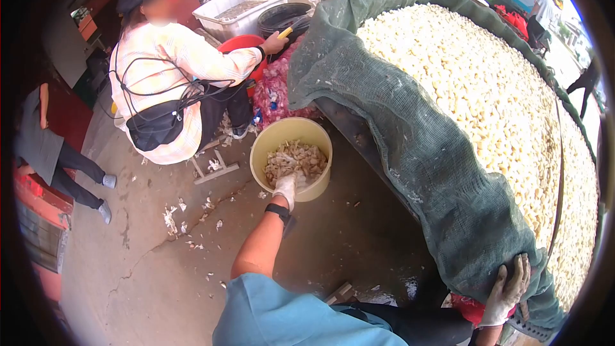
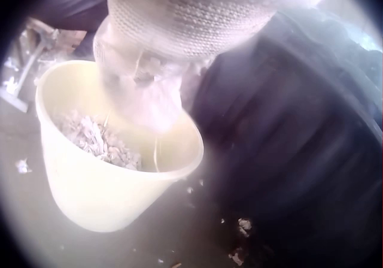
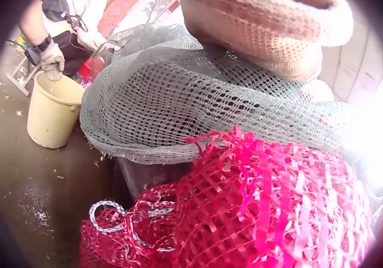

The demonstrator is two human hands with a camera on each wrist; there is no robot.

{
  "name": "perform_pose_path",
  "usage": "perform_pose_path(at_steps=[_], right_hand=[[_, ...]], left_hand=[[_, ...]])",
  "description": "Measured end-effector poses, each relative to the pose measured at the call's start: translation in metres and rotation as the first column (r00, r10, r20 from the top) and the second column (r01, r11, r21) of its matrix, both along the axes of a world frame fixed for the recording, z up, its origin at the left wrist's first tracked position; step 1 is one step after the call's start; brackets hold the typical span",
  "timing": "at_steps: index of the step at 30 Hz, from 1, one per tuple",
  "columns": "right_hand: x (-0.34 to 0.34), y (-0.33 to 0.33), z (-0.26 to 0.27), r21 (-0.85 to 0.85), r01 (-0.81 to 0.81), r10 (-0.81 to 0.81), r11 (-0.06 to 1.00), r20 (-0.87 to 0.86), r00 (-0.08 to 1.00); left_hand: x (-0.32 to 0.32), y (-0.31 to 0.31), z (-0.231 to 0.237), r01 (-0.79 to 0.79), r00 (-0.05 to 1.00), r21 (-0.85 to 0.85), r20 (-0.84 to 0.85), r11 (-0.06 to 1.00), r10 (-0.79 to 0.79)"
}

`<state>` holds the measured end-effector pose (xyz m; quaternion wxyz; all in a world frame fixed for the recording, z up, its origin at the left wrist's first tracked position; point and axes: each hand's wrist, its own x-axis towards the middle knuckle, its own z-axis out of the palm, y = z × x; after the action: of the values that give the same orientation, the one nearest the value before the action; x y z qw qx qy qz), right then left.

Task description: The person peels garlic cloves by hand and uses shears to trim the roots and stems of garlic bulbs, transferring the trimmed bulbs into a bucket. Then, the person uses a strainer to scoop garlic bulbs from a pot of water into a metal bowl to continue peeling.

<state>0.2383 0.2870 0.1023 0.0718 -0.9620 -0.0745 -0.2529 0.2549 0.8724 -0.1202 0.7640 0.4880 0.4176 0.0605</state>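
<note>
My left hand [image 1: 286, 189], in a white knit glove, reaches down into the cream bucket [image 1: 257, 154] from its near side. Dry whitish garlic skins [image 1: 296, 157] lie in the bucket. In the left wrist view the gloved fingers are blurred over the rim, and I cannot tell whether they hold anything. My right hand [image 1: 508, 289], in a soiled white glove, rests with extended fingers on the green mesh [image 1: 448, 173] at the near corner of a large heap of peeled garlic cloves [image 1: 474, 83]. Just below it is a red mesh sack [image 3: 269, 202].
A seated person [image 1: 166, 70] holds a yellow-handled tool [image 1: 291, 27] beside a pink net sack [image 1: 275, 90]. Behind are a white tub [image 1: 237, 8] and a black basin [image 1: 282, 18]. Another person stands at far left. Loose skins [image 1: 170, 220] litter the concrete floor.
</note>
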Motion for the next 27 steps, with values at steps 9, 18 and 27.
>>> perform_pose_path(at_steps=[9,18,27], right_hand=[[0.001,-0.002,0.0,-0.005,-0.002,0.002,1.0,-0.013,1.0],[0.0,0.001,0.0,0.006,0.026,-0.026,1.0,-0.018,1.0],[0.0,0.001,-0.001,0.005,0.013,-0.013,1.0,-0.015,1.0]], left_hand=[[0.009,0.006,0.089,-0.024,0.936,0.984,-0.04,0.179,0.348],[0.025,0.035,0.096,0.1,0.897,0.984,-0.155,0.15,0.415],[0.033,0.039,0.102,0.151,0.898,0.978,-0.198,0.147,0.393]])
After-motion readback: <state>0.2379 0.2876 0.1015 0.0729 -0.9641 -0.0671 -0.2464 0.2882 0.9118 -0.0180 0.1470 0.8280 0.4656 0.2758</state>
